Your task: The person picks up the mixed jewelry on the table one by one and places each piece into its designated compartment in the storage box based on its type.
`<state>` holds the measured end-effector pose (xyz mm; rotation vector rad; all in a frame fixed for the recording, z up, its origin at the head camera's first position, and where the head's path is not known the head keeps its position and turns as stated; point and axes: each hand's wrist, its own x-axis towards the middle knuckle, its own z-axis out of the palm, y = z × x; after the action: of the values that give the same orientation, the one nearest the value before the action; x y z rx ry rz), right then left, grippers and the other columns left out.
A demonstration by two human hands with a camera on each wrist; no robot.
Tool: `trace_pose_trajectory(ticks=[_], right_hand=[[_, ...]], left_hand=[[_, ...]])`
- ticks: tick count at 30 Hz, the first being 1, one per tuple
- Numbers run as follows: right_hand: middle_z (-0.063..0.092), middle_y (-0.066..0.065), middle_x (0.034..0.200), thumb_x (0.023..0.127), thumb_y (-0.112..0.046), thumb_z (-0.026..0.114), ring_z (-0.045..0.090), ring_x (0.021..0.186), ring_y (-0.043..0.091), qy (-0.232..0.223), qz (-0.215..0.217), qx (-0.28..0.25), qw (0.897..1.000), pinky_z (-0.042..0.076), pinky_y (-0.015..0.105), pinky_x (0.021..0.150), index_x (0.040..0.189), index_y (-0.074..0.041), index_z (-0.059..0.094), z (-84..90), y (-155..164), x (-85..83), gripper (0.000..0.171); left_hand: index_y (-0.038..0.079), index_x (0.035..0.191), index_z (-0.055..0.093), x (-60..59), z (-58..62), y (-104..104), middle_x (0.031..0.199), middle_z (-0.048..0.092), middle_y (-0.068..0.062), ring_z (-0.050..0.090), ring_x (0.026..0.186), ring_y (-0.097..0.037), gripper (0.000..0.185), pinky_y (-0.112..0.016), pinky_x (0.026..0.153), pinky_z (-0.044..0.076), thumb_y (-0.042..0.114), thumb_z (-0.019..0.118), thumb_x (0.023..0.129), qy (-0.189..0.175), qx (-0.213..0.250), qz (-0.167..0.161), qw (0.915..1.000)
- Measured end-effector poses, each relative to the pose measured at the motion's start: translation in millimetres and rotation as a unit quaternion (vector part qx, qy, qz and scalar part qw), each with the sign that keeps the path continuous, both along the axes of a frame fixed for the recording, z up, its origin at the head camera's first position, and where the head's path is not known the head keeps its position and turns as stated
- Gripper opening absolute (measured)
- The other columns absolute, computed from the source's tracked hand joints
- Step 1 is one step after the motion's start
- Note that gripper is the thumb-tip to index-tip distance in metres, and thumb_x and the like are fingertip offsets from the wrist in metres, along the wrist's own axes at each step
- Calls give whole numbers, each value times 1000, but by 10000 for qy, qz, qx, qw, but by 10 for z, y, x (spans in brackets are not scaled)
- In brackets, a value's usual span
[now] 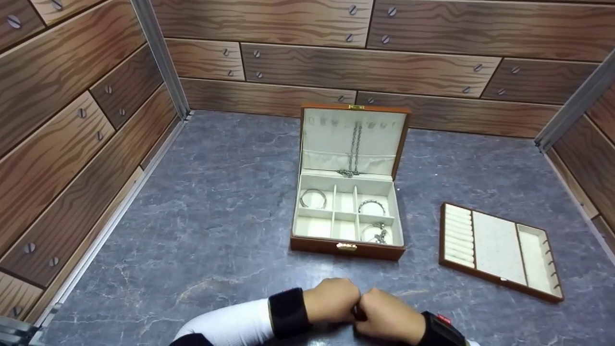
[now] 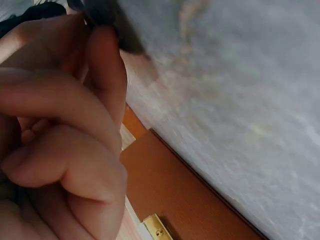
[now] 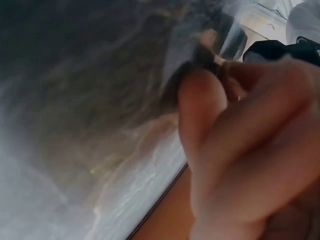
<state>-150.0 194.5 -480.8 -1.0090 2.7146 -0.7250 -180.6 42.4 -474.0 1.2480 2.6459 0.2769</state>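
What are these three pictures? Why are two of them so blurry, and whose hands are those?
They show one moment, filmed by three cameras that a person wears. The big picture comes from a camera on the head, looking down at a grey table. The two blurry ones come from cameras on the wrists, so close that you mostly see fingers.

The left hand and right hand meet near the table's front edge and pinch a small dark thing between them. It is too hidden to name.

Behind them stands an open jewellery box. A necklace hangs in its lid, and bracelets lie in its compartments. To the right lies a tray, beside the box.
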Motion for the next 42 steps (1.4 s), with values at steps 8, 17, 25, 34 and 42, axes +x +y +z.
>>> trace_pose_trajectory(ticks=[8, 17, 25, 34, 42], right_hand=[[44, -13, 48, 71, -13, 66, 27, 45, -6, 146, -84, 43, 9998, 25, 10, 40, 53, -13, 55, 12, -2, -14, 22], [64, -2, 60, 77, -8, 65, 45, 53, -6, -6, -294, -655, 9974, 41, 12, 50, 69, -8, 68, 135, 219, -147, 9], [67, 12, 72, 81, -10, 64, 49, 47, -2, -489, -1601, -980, 9810, 46, 19, 45, 91, -2, 69, 585, 753, -308, 13], [69, 18, 82, 83, -10, 64, 49, 51, -2, 713, -2627, -354, 9616, 43, 20, 48, 92, 1, 69, 1007, 1478, -762, 15], [70, 15, 80, 80, -9, 63, 62, 62, 20, 1174, -2367, 702, 9619, 49, 36, 59, 85, -1, 71, 830, 1822, -1245, 12]], left_hand=[[14, 55, 55, -25, 57, 0, 51, 48, 7, 42, 47, -8, 27, -24, 39, 35, 23, 81, 61, -584, -624, 252, 9960], [14, 63, 65, -305, 71, 89, 54, 58, 9, 45, 46, 0, 9, -11, 49, 39, 14, 65, 72, -322, 926, 76, 9952], [11, 80, 67, -492, 355, 522, 69, 68, 2, 50, 46, 3, 10, -8, 47, 42, 20, 64, 84, -1062, 2208, 566, 9679], [14, 98, 65, -675, 725, 1262, 80, 70, 2, 55, 43, -1, 14, -12, 43, 43, 15, 54, 89, -1152, 1820, 956, 9718], [17, 58, 53, -881, 621, 1872, 58, 62, 7, 53, 44, -6, 21, -20, 39, 39, 9, 56, 77, -639, 516, 1637, 9831]])
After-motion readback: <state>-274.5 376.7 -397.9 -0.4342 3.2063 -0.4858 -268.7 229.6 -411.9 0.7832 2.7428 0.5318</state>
